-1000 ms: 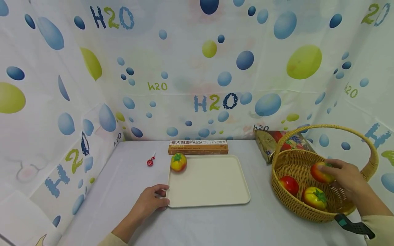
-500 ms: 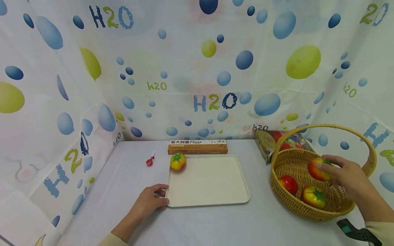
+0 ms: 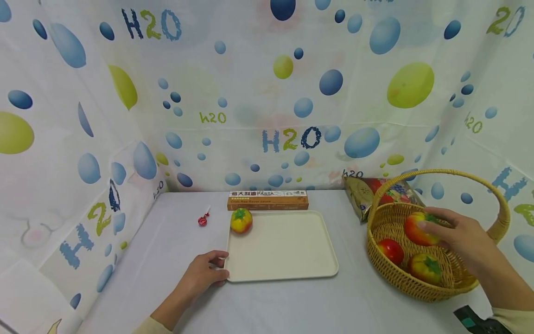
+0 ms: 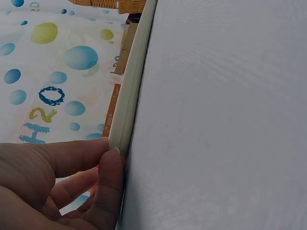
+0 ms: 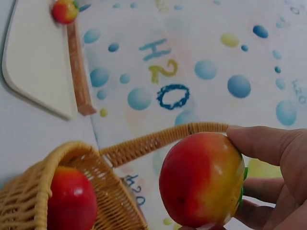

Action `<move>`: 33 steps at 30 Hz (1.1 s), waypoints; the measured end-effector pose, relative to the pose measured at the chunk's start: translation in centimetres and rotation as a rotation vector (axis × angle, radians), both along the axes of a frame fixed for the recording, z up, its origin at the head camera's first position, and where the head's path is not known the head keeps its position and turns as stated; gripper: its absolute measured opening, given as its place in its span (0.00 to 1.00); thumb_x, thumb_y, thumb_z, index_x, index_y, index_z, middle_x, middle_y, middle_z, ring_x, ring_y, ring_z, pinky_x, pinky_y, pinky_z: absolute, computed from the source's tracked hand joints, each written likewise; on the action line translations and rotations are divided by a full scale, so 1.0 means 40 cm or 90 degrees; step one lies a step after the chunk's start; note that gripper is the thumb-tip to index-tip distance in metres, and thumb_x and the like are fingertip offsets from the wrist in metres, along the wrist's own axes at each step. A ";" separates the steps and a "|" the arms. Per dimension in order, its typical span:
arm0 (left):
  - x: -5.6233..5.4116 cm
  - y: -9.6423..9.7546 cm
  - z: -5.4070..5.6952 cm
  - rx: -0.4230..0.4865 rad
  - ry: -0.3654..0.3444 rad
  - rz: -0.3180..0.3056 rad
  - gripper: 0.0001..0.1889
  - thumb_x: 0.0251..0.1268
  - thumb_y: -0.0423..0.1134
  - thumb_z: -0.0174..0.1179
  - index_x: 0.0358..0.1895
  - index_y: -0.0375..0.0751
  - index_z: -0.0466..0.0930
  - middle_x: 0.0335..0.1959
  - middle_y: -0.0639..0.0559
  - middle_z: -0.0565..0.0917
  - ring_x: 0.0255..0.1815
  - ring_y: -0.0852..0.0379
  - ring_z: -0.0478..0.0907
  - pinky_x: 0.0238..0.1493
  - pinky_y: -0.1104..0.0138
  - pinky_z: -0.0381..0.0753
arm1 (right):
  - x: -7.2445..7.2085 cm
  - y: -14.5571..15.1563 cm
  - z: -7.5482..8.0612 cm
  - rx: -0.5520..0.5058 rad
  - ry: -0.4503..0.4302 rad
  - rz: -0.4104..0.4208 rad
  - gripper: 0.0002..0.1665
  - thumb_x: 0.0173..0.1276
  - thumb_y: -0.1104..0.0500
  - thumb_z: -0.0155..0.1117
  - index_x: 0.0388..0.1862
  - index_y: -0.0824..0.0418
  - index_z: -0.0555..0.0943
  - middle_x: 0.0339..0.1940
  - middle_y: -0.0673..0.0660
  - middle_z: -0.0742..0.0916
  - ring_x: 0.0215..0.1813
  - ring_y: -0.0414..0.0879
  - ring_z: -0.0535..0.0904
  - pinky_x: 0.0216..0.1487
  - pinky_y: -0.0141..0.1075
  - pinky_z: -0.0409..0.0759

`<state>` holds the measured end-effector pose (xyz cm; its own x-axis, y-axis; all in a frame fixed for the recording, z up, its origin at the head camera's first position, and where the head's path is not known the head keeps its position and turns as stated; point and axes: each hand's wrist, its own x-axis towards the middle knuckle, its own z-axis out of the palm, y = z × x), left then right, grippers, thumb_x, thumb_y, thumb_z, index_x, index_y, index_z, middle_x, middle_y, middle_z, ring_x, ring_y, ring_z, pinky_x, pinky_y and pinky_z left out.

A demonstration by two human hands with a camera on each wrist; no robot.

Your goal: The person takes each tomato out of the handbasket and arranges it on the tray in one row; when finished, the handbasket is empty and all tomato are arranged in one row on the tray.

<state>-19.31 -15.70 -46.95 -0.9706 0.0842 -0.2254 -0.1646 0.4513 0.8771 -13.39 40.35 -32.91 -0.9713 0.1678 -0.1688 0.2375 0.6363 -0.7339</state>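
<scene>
A white backdrop, printed with blue and green spots and the letters H2O, stands behind and at the sides of a white worktop. The right hand holds a round red-and-yellow toy-like fruit over the opening of a round woven wicker basket with an arched handle; its fingers are pinching the fruit near its green leafy end. I judge this fruit to be light and stiff, probably hollow plastic; its glossy skin may be a little slippery, so it is better taken around its widest part than by the leaves. The left hand pinches the left edge of a cream rectangular tray, which looks thin and rigid. I count four fruits: the held one, a yellow-and-red one at the tray's far left corner, and two in the basket, namely a bright red one and a yellow one with green leaves. Of other things there is one each: a brown-and-white pasta box, a gold-and-red printed bag and a red-wrapped lollipop.
</scene>
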 end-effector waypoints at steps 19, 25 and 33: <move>0.002 -0.003 0.000 0.015 -0.001 -0.001 0.27 0.52 0.26 0.73 0.59 0.35 0.81 0.44 0.45 0.80 0.35 0.54 0.78 0.37 0.64 0.89 | -0.073 -0.171 0.033 -0.070 0.053 0.097 0.46 0.74 0.38 0.60 0.82 0.56 0.59 0.74 0.70 0.68 0.67 0.64 0.70 0.64 0.58 0.76; 0.002 -0.001 0.006 0.004 -0.004 -0.002 0.27 0.52 0.26 0.73 0.59 0.35 0.81 0.44 0.45 0.80 0.36 0.54 0.78 0.37 0.63 0.89 | -0.120 -0.233 0.034 -0.085 0.062 0.094 0.46 0.71 0.39 0.65 0.80 0.57 0.62 0.74 0.68 0.70 0.67 0.62 0.70 0.60 0.44 0.79; 0.008 0.002 0.008 -0.006 0.007 -0.001 0.27 0.52 0.25 0.73 0.59 0.34 0.81 0.43 0.45 0.80 0.35 0.54 0.78 0.36 0.64 0.89 | -0.180 -0.308 0.015 -0.139 0.067 0.089 0.43 0.69 0.42 0.69 0.77 0.56 0.67 0.68 0.67 0.76 0.58 0.58 0.74 0.48 0.35 0.81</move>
